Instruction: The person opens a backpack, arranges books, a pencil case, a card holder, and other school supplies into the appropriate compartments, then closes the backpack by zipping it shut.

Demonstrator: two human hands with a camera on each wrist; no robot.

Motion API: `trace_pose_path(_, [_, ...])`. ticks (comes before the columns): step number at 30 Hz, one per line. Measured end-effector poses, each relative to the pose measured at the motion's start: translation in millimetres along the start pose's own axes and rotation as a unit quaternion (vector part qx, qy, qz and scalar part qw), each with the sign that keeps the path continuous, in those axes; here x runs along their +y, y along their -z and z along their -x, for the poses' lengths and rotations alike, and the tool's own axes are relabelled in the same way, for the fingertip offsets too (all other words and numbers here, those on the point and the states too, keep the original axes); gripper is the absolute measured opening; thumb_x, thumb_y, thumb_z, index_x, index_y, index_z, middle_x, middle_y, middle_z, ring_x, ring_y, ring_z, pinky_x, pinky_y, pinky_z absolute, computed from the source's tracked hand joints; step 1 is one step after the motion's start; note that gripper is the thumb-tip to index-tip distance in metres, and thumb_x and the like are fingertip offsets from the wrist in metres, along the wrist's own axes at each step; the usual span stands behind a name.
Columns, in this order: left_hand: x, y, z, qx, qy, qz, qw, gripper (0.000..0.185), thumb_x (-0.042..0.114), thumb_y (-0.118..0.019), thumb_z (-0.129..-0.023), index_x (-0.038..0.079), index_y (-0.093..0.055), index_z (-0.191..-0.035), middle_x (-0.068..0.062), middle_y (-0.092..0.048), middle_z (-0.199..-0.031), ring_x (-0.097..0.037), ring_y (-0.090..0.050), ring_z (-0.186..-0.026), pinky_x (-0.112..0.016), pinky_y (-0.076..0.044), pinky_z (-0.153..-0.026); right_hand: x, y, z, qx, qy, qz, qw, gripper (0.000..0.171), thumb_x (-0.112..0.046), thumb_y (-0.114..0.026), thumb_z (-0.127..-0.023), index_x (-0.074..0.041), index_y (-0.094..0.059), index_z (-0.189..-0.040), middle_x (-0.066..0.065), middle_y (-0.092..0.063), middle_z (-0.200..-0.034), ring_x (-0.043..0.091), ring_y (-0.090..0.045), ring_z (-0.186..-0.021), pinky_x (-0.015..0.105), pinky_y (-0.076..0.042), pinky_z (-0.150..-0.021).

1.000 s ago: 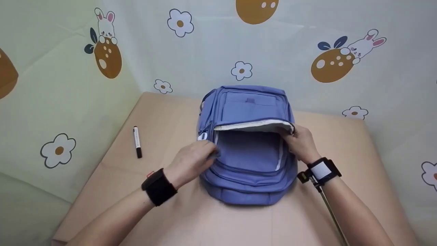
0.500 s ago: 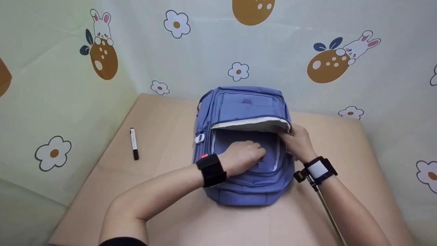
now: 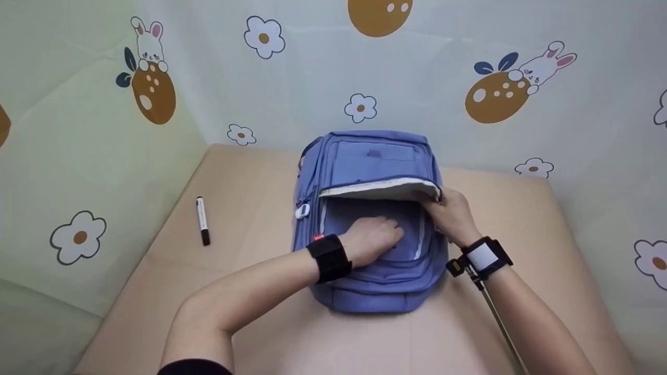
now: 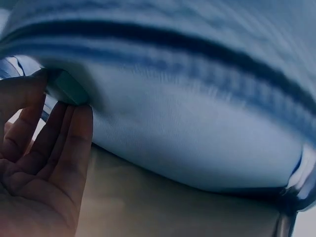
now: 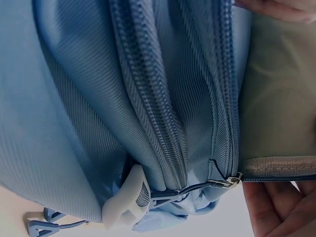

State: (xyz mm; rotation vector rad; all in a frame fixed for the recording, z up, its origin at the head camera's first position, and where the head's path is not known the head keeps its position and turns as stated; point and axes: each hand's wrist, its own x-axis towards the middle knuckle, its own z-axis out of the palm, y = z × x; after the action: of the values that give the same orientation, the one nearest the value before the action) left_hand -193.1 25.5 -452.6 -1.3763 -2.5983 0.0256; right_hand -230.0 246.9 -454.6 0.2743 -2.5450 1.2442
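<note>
Blue fabric backpack [image 3: 372, 219] is lying flat at table centre, front compartment gaping. Right hand [image 3: 449, 214] is pinching the pale-lined flap [image 3: 383, 188] up at 3 o'clock; left hand [image 3: 372, 240] is lying inside, fingers loosely curled, apparently gripping nothing. Risk: the flap is slipping from that pinch and dropping onto the left hand. Black-capped white marker [image 3: 202, 220] is sitting at 9 o'clock, well apart.

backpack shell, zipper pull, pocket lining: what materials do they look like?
Backpack: blue woven synthetic, likely nylon or polyester; fine ribbed weave with slight sheen in the right wrist view.
Zipper pull: pale moulded piece, probably rubber or soft plastic; smooth, matte, rounded edges.
Pocket lining: beige-grey fabric, flat and matte; weave too fine to tell.
Right hand holds the flap up; left hand is inside the pocket.
</note>
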Motion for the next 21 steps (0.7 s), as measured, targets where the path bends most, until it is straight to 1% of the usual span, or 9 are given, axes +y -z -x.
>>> trace_pose_path(4, [-2.0, -0.1, 0.1, -0.006, 0.001, 0.001, 1.0, 0.004, 0.013, -0.062, -0.095, 0.013, -0.065, -0.095, -0.005, -0.064, -0.097, -0.025, -0.064, -0.085, -0.036, -0.055, -0.066, 0, 0, 0, 0.002, 0.001, 0.006, 1.0, 0.024, -0.024, -0.076, -0.093, -0.001, -0.074, -0.091, 0.005, -0.062, -0.071, 0.022, -0.057, -0.066, 0.031, -0.047, -0.061])
trace_pose_path(8, [-3.5, 1.1, 1.4, -0.007, 0.004, 0.016, 0.9998, 0.005, 0.012, -0.06, -0.095, 0.012, -0.066, -0.097, -0.006, -0.064, -0.098, -0.026, -0.063, -0.086, -0.037, -0.055, -0.068, 0, 0, 0, 0.0, 0.002, 0.003, 1.0, 0.024, -0.024, -0.076, -0.094, -0.001, -0.073, -0.089, 0.005, -0.061, -0.071, 0.022, -0.056, -0.065, 0.03, -0.047, -0.06])
trace_pose_path(11, [-5.3, 3.2, 4.0, 0.006, 0.014, 0.035, 0.9993, 0.001, 0.012, -0.064, -0.094, 0.012, -0.064, -0.095, -0.006, -0.064, -0.097, -0.026, -0.064, -0.086, -0.038, -0.056, -0.069, 0, 1, 1, -0.004, 0.001, 0.0, 1.0, 0.025, -0.026, -0.076, -0.094, -0.002, -0.071, -0.085, 0.004, -0.058, -0.068, 0.021, -0.055, -0.062, 0.029, -0.045, -0.056])
trace_pose_path(13, [-7.9, 6.7, 8.1, 0.021, 0.022, 0.05, 0.9983, 0.004, 0.012, -0.067, -0.092, 0.012, -0.064, -0.094, -0.005, -0.064, -0.096, -0.026, -0.064, -0.086, -0.037, -0.055, -0.07, 0, 1, 1, -0.008, 0.001, -0.001, 1.0, 0.027, -0.026, -0.075, -0.094, -0.003, -0.07, -0.083, 0.003, -0.056, -0.066, 0.021, -0.054, -0.059, 0.029, -0.044, -0.053])
trace_pose_path(15, [-12.8, 11.6, 15.7, 0.04, 0.031, 0.066, 0.9965, 0.008, 0.014, -0.071, -0.091, 0.012, -0.065, -0.096, -0.004, -0.064, -0.096, -0.025, -0.064, -0.087, -0.037, -0.056, -0.073, 0, 1, 2, -0.008, 0.0, 0.0, 1.0, 0.027, -0.028, -0.076, -0.094, -0.004, -0.07, -0.083, 0.003, -0.056, -0.065, 0.021, -0.054, -0.058, 0.03, -0.044, -0.052])
trace_pose_path(17, [-21.0, 17.4, 27.5, 0.06, 0.042, 0.084, 0.9938, 0.012, 0.016, -0.073, -0.091, 0.011, -0.067, -0.1, -0.004, -0.065, -0.098, -0.025, -0.065, -0.09, -0.037, -0.056, -0.078, 0, 1, 1, -0.008, -0.001, 0.003, 1.0, 0.028, -0.029, -0.076, -0.094, -0.004, -0.07, -0.083, 0.003, -0.056, -0.066, 0.021, -0.055, -0.059, 0.031, -0.044, -0.053])
trace_pose_path(21, [-44.9, 26.8, 60.9, 0.093, 0.086, 0.125, 0.984, 0.015, 0.014, -0.074, -0.092, 0.009, -0.069, -0.106, -0.006, -0.069, -0.102, -0.026, -0.067, -0.094, -0.04, -0.055, -0.084, 0, 1, 1, -0.004, -0.004, 0.006, 1.0, 0.027, -0.03, -0.077, -0.093, -0.005, -0.071, -0.085, 0.003, -0.058, -0.067, 0.021, -0.055, -0.059, 0.031, -0.045, -0.054])
